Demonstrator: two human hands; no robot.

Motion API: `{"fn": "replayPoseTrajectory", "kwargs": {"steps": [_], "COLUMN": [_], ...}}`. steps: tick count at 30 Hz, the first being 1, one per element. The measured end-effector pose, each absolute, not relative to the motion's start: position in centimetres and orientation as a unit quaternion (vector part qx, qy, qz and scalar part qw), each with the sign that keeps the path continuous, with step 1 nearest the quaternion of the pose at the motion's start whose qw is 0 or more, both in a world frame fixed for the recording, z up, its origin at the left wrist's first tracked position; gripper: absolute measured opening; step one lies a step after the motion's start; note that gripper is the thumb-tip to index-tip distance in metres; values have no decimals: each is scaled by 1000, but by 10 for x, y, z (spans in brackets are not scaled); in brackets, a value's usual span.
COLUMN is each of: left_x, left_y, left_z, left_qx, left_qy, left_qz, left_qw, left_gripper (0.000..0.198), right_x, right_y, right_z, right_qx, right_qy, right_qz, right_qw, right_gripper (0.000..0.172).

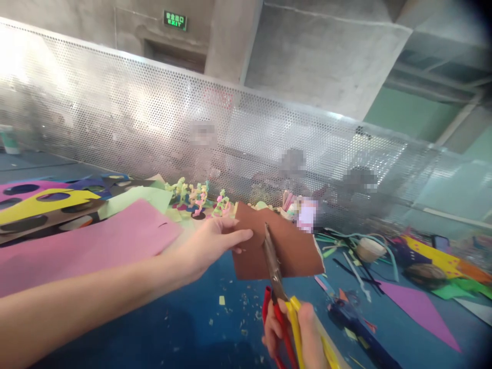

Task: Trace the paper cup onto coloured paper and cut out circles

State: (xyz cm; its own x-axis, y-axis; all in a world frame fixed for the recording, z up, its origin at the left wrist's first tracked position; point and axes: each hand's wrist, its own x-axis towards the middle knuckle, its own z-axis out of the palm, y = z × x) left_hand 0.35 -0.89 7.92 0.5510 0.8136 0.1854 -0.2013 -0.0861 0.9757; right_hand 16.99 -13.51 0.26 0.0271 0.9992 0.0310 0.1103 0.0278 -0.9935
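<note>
My left hand pinches the left edge of a brown sheet of craft paper, thumb on top and fingers partly behind it. The sheet is held up above the blue table. In my right hand is a pair of scissors with red and yellow handles. Their blades point away from me and lie against the middle of the brown sheet, reaching in from its lower edge. Whether the blades are fully closed is hard to make out.
Pink paper and yellow paper with round holes cover the left side. Small twisted figures stand behind. To the right lie a dark glue gun, a roll of tape and purple paper. A perforated metal screen borders the table.
</note>
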Motion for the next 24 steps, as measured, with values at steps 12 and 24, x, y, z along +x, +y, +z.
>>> {"fn": "replayPoseTrajectory", "kwargs": {"steps": [12,24], "left_x": [3,2], "left_y": [-9,-8], "left_z": [72,75], "left_qx": [643,661], "left_qy": [244,226], "left_qz": [383,373], "left_qw": [616,610], "left_gripper": [21,22], "right_x": [162,181], "right_y": [-134,-141], "right_z": [1,-7], "right_qx": [-527,-644], "right_qy": [-455,-457], "right_qz": [475,379], "right_qw": [538,482], "right_gripper": [68,74]}}
